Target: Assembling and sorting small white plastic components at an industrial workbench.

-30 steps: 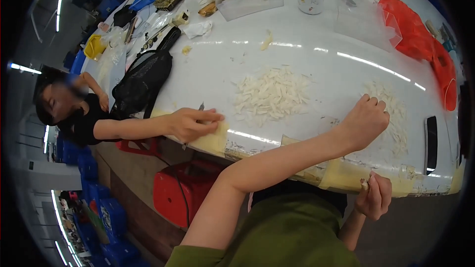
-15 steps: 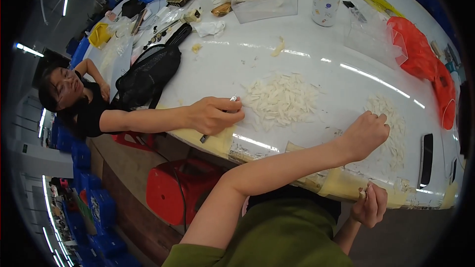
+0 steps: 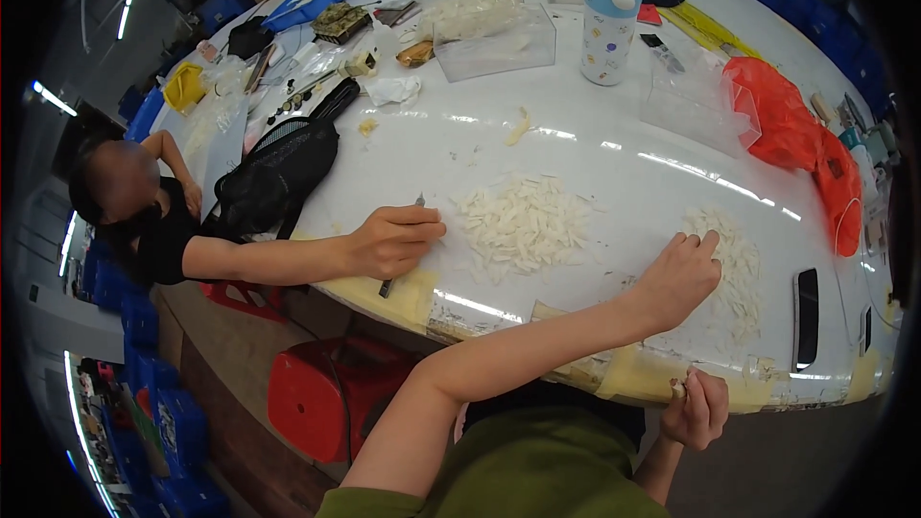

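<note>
My left hand (image 3: 675, 280) reaches across to the smaller pile of thin whitish pieces (image 3: 737, 273) on the right of the table. Its fingers are bent together over the pile's near-left edge, and the hand itself hides whatever is in their tips. Close to the front edge of the table, my right hand (image 3: 698, 410) is closed in a pinch. A small pale piece (image 3: 679, 389) shows between its thumb and fingers. Left of my left hand lies a larger pile of the same whitish slivers (image 3: 526, 226).
A co-worker's hand (image 3: 398, 242) holds a slim metal tool (image 3: 386, 288) beside the larger pile. A black phone (image 3: 807, 320) lies at the right. Farther back are a bottle (image 3: 608, 38), clear box (image 3: 499, 46), red bag (image 3: 782, 125) and black mesh bag (image 3: 278, 173). A red stool (image 3: 307, 403) stands below.
The whole view has shifted, so the table sits slightly lower and farther left. My left hand stays at the small pile and my right hand keeps its pinch. The co-worker's hand has turned slightly.
</note>
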A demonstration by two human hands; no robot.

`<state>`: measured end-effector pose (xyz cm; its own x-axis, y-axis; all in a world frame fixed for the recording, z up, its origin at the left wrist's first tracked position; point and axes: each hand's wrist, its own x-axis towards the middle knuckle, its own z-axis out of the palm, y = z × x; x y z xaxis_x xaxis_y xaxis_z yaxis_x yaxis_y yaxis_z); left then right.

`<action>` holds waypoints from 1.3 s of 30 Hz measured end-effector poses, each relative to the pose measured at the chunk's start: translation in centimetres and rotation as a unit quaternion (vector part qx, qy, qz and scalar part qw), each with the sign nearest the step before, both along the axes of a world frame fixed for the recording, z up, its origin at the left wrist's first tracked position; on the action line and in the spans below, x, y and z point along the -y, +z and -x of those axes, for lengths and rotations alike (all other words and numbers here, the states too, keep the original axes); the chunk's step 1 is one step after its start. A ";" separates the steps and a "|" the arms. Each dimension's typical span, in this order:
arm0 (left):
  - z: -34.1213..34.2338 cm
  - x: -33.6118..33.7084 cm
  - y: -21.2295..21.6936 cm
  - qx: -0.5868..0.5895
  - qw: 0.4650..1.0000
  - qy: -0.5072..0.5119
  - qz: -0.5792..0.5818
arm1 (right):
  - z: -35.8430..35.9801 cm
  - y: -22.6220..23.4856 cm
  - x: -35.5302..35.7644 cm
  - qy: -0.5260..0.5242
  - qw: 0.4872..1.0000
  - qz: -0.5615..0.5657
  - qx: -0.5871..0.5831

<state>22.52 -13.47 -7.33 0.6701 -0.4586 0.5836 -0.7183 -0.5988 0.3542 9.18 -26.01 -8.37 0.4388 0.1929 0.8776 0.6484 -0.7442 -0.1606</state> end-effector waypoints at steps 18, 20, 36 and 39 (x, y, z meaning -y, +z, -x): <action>-0.9 -7.6 7.8 -0.021 0.999 0.032 -0.027 | 1.3 5.0 -4.5 -0.014 1.000 -0.005 -0.023; -3.4 -11.3 9.6 -0.032 0.995 0.086 -0.049 | 1.9 5.2 -5.2 -0.013 1.000 -0.003 -0.027; -25.4 -37.7 13.4 -0.133 0.950 0.281 0.014 | -4.6 7.9 -10.4 -0.078 0.996 0.013 -0.048; -27.4 -38.3 13.5 -0.197 0.947 0.250 0.039 | -6.2 7.6 -10.6 -0.083 0.995 0.014 -0.059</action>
